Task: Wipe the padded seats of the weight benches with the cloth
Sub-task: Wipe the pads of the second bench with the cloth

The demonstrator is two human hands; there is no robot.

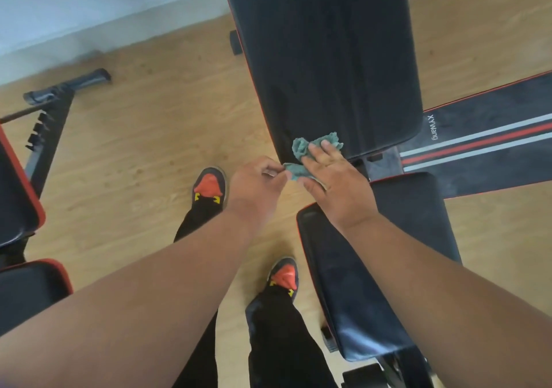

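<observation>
green cloth (301, 160) spread at near corner of long back pad (328, 68): pressed under flat right hand (331, 175), tail pinched by left hand (257, 184) fingers. next, judged: cloth swept along pad.

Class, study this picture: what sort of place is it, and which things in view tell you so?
Most likely a gym or home workout room. A black padded bench with a separate seat pad, a second red-edged bench on the left, and a striped exercise mat on the wooden floor suggest it.

Light wooden plank floor (143, 136) meets a pale wall (89, 5) at top left; daylight falls softly across both.
</observation>
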